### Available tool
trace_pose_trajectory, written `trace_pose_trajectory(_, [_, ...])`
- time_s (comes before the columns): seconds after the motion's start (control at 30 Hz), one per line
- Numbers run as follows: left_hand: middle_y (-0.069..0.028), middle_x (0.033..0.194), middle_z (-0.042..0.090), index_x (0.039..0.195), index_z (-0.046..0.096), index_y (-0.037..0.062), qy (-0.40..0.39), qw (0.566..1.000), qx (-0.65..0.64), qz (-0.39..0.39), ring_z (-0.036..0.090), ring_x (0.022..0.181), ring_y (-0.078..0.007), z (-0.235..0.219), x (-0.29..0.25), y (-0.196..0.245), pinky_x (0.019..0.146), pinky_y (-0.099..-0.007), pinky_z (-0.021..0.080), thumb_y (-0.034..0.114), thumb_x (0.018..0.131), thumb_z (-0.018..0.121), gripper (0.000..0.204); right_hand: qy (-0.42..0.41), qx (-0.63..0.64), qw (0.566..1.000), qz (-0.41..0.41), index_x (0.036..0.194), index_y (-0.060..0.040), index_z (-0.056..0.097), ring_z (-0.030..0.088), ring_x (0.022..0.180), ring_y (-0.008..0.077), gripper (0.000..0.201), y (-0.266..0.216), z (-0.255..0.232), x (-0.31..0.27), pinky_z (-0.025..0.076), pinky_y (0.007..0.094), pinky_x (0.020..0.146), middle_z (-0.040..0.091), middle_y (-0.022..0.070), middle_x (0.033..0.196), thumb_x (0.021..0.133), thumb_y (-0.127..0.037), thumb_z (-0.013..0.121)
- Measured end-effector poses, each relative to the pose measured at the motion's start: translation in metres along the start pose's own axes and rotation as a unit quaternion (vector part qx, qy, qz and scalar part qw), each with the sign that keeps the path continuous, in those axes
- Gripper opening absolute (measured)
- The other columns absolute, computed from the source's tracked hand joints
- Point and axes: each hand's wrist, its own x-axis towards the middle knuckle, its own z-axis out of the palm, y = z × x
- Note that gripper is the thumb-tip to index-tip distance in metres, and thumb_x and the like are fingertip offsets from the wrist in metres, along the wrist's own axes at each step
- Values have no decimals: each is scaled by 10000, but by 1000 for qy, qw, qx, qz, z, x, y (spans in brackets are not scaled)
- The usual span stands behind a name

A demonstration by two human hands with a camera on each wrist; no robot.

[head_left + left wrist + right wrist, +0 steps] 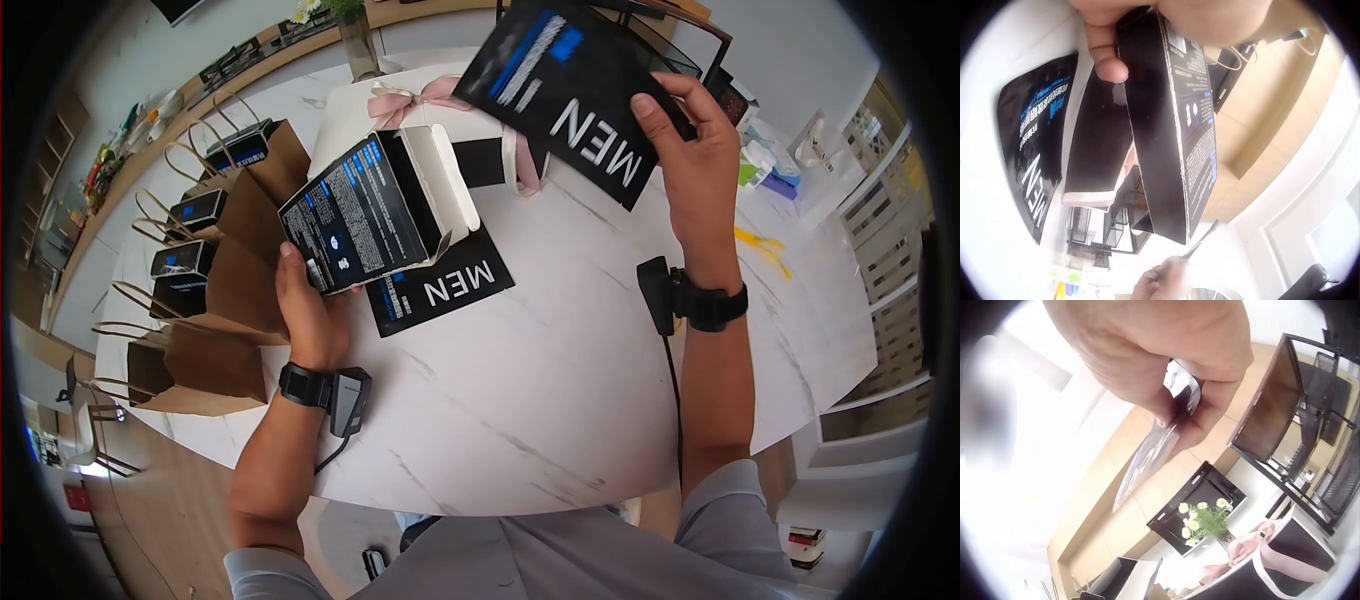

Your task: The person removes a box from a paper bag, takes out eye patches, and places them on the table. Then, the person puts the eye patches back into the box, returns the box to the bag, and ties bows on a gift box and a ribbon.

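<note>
My left hand (317,315) grips a black printed carton (350,215) by its lower end, thumb on the printed face. The white-lined flap (455,180) stands open toward the right. In my right hand (700,150) a flat black sachet (570,95) marked MEN is pinched between thumb and fingers, raised above the table at the upper right. Another black MEN sachet (450,285) lies on the marble-patterned table just beyond the carton, partly hidden by it. The left wrist view shows the carton's dark side (1154,125) beside that lying sachet (1035,137).
Several brown paper bags (215,370) with twisted handles line the table's left side, some holding black boxes (180,260). Behind the carton lies a white gift box with a pink ribbon (415,97); a flower vase (358,45) stands farther back. Yellow strips (765,248) lie at the right.
</note>
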Motion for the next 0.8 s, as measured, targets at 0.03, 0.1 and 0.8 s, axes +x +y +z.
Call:
trace_pose_trajectory(0.03, [-46, 985, 676, 1197, 536, 78, -1, 1000, 7, -4, 654, 776, -153, -1, 0, 0, 609, -313, 504, 420, 1081, 412, 381, -39, -36, 998, -30, 1073, 6, 669, 648, 946, 112, 192, -5, 0, -2, 524, 261, 846, 717, 64, 1001, 914, -92, 717])
trace_pose_trajectory(0.1, [-42, 1014, 675, 1202, 539, 92, 3, 1000, 12, -6, 652, 821, -164, -2, 0, 0, 641, -325, 492, 436, 1071, 433, 383, -110, -98, 985, -85, 1048, 3, 666, 659, 878, 94, 174, -4, 6, -4, 526, 245, 791, 721, 61, 934, 904, -85, 708])
trace_pose_trajectory(0.8, [-3, 1103, 645, 1194, 567, 59, -30, 998, 52, 37, 607, 977, -83, 11, -4, -1, 891, -270, 494, 415, 1089, 423, 398, -329, -290, 894, 86, 1073, -84, 573, 619, 646, 226, 275, -27, 26, -23, 483, 359, 636, 660, 77, 807, 939, -290, 696])
